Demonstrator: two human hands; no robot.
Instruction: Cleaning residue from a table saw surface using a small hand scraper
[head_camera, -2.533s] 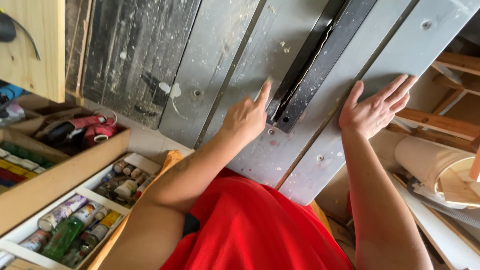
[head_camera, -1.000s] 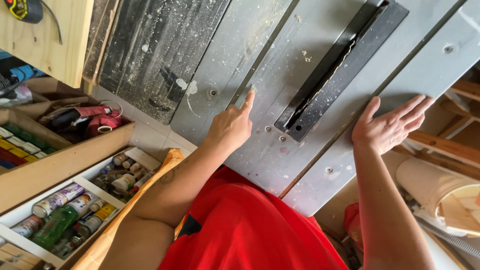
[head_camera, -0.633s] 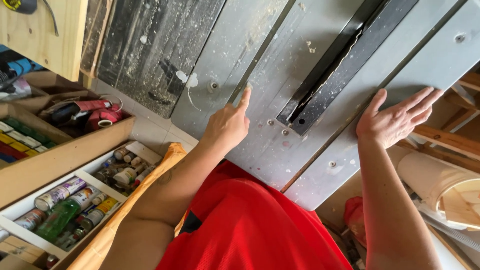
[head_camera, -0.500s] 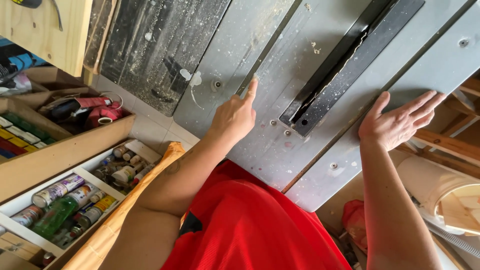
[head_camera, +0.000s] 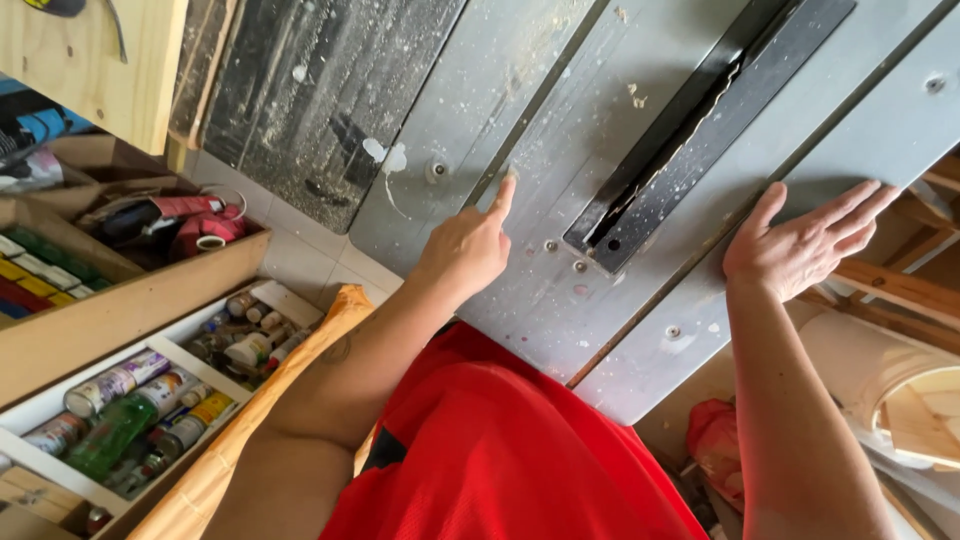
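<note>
Both hands on grey saw table (head_camera: 640, 300), nothing gripped.
My left hand (head_camera: 462, 250) is loosely curled, index tip pressed on the dusty top just left of the black blade insert (head_camera: 700, 130). My right hand (head_camera: 805, 245) lies flat, fingers spread, at the table's right edge; bare surface lies between my hands.

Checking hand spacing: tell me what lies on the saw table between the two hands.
In the head view, the black insert plate with the blade slot lies between the left hand and right hand, on the dusty grey saw table.
</note>
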